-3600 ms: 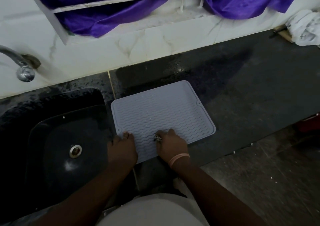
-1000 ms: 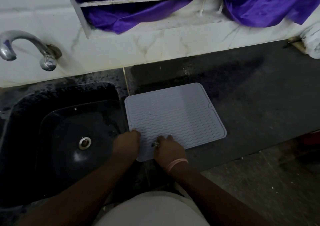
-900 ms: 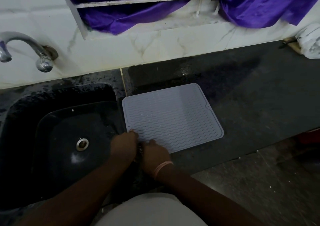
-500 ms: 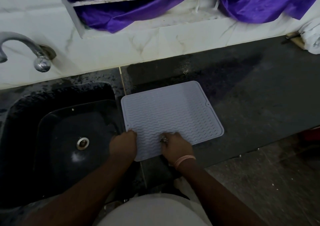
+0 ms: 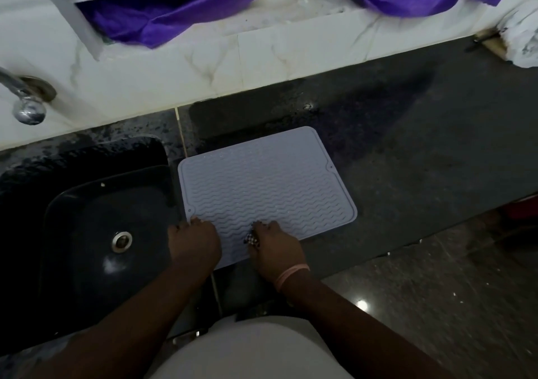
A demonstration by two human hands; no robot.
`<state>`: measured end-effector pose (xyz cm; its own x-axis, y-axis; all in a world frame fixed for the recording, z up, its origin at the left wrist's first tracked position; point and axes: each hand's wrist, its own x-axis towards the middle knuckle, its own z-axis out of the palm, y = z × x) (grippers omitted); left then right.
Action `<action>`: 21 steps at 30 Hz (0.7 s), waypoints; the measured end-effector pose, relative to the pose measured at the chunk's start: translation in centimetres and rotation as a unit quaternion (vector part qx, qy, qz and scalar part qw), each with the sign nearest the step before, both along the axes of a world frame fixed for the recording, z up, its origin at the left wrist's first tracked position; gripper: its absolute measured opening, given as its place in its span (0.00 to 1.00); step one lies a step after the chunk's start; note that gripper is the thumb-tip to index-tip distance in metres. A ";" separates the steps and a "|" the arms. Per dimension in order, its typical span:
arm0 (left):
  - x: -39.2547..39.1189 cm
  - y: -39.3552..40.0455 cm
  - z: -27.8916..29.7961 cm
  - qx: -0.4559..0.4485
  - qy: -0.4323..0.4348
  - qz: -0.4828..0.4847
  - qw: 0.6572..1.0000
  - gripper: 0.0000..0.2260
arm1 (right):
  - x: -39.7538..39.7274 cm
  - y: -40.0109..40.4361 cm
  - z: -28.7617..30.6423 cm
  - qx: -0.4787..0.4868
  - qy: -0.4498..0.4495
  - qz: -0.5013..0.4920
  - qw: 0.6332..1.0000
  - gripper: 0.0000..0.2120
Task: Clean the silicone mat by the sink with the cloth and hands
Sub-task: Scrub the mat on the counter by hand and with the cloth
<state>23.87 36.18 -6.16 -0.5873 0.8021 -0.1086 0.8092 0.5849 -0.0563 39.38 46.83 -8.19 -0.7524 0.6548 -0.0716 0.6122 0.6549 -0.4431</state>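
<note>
My left hand grips the pale grey ribbed silicone mat beside the black sink; my right hand holds a small checkered cloth at its near edge, most looks unwiped

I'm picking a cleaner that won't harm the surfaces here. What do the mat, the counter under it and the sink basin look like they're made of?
Mat: pale grey, matte, moulded wavy ridges and a raised rim; it looks like silicone.
Counter: dark speckled slab with a dull sheen, probably polished granite or a similar stone.
Sink basin: black and glossy, showing reflections; ceramic or coated metal, can't tell which.
</note>
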 end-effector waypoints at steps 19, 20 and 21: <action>-1.0 -0.9 -1.1 -0.023 -0.149 0.109 0.983 0.25 | 4.0 7.3 0.6 0.009 -0.035 -0.197 0.980 0.12; -1.3 -1.3 -1.0 -0.010 -0.191 0.115 0.975 0.27 | 3.2 5.9 0.7 0.004 -0.032 -0.182 0.983 0.13; -1.4 -1.8 -0.8 0.021 -0.225 0.116 0.967 0.28 | 2.5 4.6 0.8 -0.002 -0.032 -0.168 0.985 0.14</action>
